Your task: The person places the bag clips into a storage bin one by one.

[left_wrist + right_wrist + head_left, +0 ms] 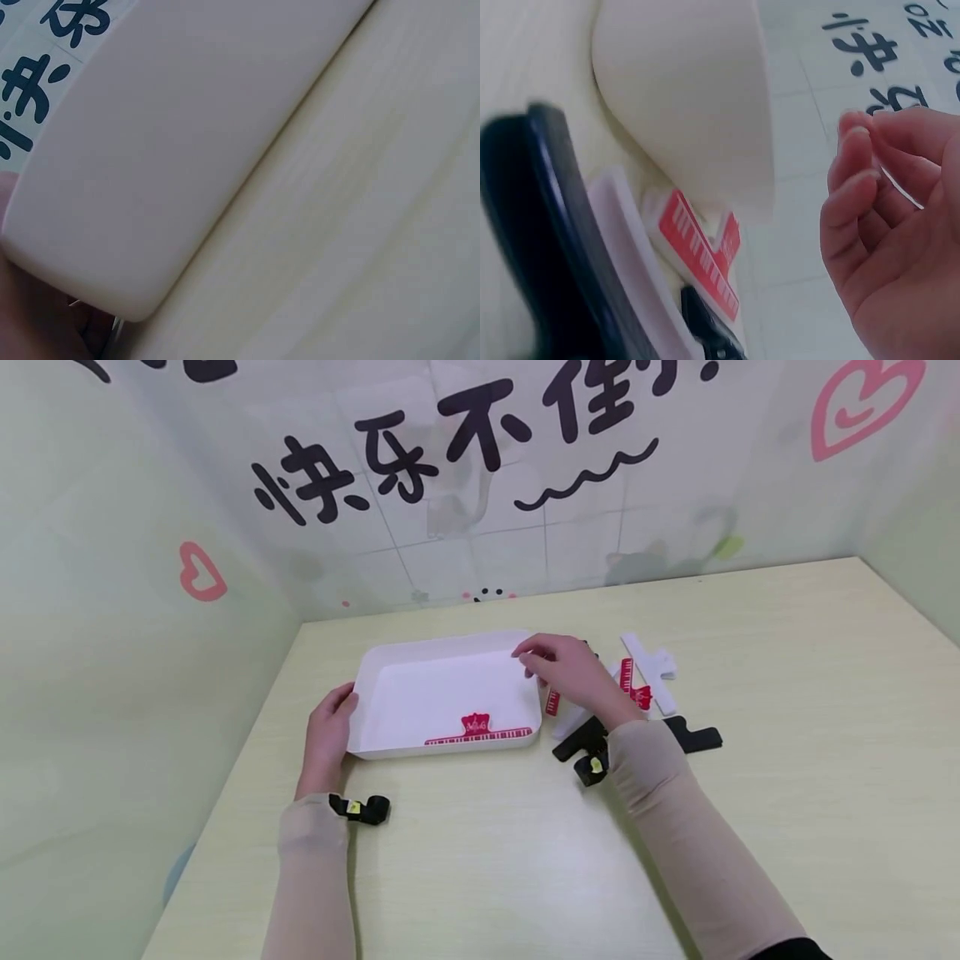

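My left hand (327,731) grips the left end of a white rectangular tray (405,677), thumb at the rim. In the left wrist view the tray's outer wall (172,135) fills much of the picture, and only a bit of that hand shows. Inside the tray, along its near wall, lies a red striped strip with a crown-like tab (477,727). My right hand (573,672) hovers over the tray's right end. Its fingers are loosely bent, thumb and fingertips close together; in the right wrist view nothing shows between them.
Right of the tray lies a loose pile: white T-shaped pieces (651,672), red striped pieces (627,677) and black pieces (697,737), partly hidden by the right arm. A printed cloth backdrop (487,543) stands behind the pale wooden table (480,860).
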Motion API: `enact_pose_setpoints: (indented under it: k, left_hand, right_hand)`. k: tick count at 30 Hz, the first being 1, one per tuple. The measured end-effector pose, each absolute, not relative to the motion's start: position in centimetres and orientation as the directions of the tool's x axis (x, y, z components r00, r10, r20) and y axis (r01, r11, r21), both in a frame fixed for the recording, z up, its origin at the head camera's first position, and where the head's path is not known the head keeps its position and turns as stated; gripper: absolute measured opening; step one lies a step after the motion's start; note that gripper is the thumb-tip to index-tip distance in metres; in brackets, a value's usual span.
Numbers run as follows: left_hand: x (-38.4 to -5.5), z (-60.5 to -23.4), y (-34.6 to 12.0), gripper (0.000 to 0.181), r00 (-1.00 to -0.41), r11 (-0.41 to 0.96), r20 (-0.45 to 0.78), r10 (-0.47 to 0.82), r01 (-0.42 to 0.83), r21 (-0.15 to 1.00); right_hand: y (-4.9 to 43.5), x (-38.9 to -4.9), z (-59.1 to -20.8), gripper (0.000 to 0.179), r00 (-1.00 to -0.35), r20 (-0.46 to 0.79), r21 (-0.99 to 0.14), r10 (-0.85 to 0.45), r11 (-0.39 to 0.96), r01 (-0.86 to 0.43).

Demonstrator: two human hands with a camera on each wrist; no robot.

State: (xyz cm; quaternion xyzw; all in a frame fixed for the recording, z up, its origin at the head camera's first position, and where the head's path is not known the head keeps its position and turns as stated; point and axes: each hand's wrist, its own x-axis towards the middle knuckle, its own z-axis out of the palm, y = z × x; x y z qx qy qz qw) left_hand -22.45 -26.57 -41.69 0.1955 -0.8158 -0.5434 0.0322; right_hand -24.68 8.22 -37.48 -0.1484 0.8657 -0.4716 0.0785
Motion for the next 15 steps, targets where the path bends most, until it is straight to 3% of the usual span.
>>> enact_pose_setpoints:
  k: [7, 15]
  left_hand:
    - [-22.3, -41.9, -26.7, 0.044, -0.919, 0.301, -0.165, -0.357, -0.281, 0.911]
    - [-22.5, -42.0, -26.7, 0.043, -0.928, 0.315, -0.142, -0.344, -0.257, 0.914]
  right_hand:
    - [10.7, -25.3, -37.9, 0.029, -0.975, -0.014, -0.861, -0.22, 0.499, -0.1]
    - [12.3, -25.5, -37.7, 0.029, -0.982, -0.046, -0.889, -0.181, 0.456, -0.043]
